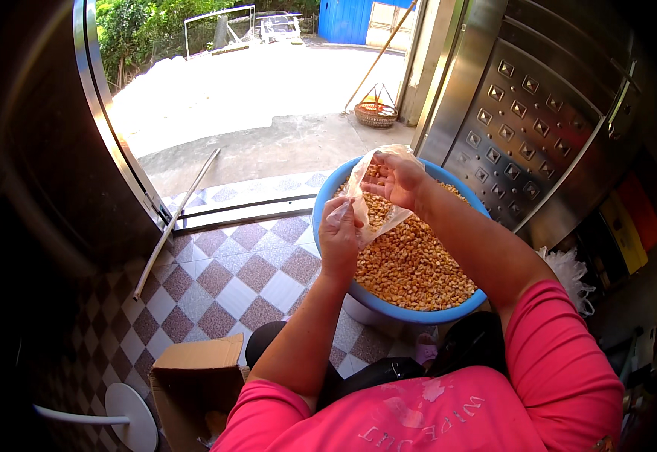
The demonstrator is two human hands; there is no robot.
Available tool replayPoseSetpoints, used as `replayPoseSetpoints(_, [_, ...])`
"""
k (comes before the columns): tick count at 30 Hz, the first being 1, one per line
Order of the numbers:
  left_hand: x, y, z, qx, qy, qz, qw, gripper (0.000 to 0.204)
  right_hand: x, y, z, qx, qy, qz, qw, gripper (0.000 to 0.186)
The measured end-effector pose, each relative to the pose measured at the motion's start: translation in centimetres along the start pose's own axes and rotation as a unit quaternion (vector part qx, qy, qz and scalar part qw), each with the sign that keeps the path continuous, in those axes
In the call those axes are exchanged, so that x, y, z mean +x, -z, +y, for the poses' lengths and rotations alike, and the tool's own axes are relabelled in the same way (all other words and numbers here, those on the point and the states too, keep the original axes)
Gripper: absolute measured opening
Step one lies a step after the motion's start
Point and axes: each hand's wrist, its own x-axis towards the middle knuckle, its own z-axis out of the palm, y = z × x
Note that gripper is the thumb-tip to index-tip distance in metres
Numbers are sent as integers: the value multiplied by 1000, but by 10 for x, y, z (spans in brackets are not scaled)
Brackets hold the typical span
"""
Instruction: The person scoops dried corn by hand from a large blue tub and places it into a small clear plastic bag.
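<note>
Head view: filling position over a round basin of shelled grain. A translucent plastic bag [357, 183] lies between the two hands, above the left and far part of the blue plastic basin [419, 316], which is heaped with yellow-orange corn kernels [422, 267]. The left grip [340, 237] pinches the bag's near-left edge between thumb and fingers; the right grip [398, 179] is spread, its fingers loosely extended at the bag's mouth, with film also showing beyond the knuckles. Whether any right finger presses on the film cannot be told. The step in hand is judged to be opening the bag for kernels. Done well, it calls for a firm left pinch on the rim alone, with the right fingers pushed outward to part the thin film — the mouth wide and low over the heap, so that spilled kernels drop back into the basin. Tugging hard at one point could tear the film. Pose: the left forearm rises steeply from the lower edge, the hand upright on the basin's left side; the right forearm slants in from the lower right across the basin, elbow bent and set outward, palm turned toward the left hand — the two hands close but apart.
</note>
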Motion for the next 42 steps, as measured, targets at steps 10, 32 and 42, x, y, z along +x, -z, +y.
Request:
replayPoseSetpoints(10, [-3, 0, 7, -12, 24, 9, 1000, 11, -21, 47, 1, -456, 208, -49, 864, 22])
replayPoseSetpoints(32, [0, 0, 1, -43, 17, 8, 999, 13, -141, 114, 47, -771, 88, 31, 630, 40])
replayPoseSetpoints(42, [0, -1, 2, -41, 6, 11, 999, 10, -136, 128, 54, -596, 102, 20, 796, 22])
